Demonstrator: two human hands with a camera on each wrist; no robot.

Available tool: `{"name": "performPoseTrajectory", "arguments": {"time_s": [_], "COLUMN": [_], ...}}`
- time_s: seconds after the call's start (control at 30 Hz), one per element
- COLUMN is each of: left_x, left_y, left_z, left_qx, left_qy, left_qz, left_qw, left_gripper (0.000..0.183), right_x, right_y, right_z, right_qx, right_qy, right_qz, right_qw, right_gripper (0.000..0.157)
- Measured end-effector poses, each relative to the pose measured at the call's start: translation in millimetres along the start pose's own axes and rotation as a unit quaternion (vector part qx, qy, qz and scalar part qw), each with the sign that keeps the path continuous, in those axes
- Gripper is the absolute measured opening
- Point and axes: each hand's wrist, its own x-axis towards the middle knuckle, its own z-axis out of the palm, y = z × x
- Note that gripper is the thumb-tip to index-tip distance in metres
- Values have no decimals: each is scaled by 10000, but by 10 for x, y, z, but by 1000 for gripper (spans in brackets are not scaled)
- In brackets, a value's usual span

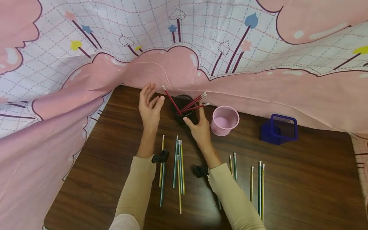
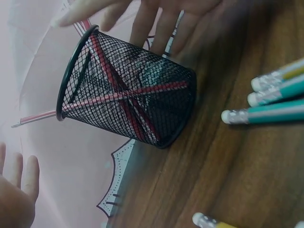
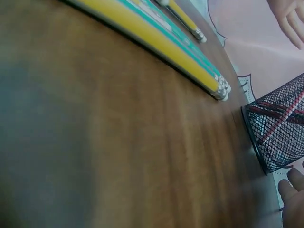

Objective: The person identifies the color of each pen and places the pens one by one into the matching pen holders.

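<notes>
A black mesh pencil cup [image 1: 184, 101] stands near the far table edge with several red pencils [image 1: 171, 99] leaning in it, white erasers up. My right hand [image 1: 199, 127] is at the cup's right side, thumb toward the near side and fingers spread by the far side. In the left wrist view, those fingers [image 2: 164, 31] show partly behind the mesh. To the left of the cup, my left hand [image 1: 150, 107] is raised, its fingers loosely bent and nothing in them. Yellow and teal pencils [image 1: 179, 172] lie on the table between my forearms.
A pink mesh cup [image 1: 221, 131] stands right of the black one. Farther right is a blue square mesh holder [image 1: 268, 135]. More yellow and teal pencils [image 1: 260, 188] lie near my right sleeve. A patterned pink cloth [image 1: 244, 91] hangs behind the wooden table [image 1: 95, 166].
</notes>
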Motion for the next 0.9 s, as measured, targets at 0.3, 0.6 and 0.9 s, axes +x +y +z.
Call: {"name": "performPoseTrajectory", "arguments": {"time_s": [0.3, 0.6, 0.9], "left_x": [-82, -178, -437], "left_y": [-20, 8, 20], "left_z": [-69, -118, -256], "left_qx": [160, 267, 602], "left_qy": [-43, 9, -26], "left_qz": [-160, -281, -756], "left_qw": [9997, 9992, 9953], "left_gripper": [57, 52, 48], "right_x": [-196, -333, -487], "right_y": [-184, -559, -720], "right_z": [-98, -279, -469], "right_qx": [663, 476, 564], "right_qy": [130, -34, -42], "right_qz": [-543, -579, -1003], "right_qw": [9962, 9972, 9934], "right_gripper": [75, 64, 63]}}
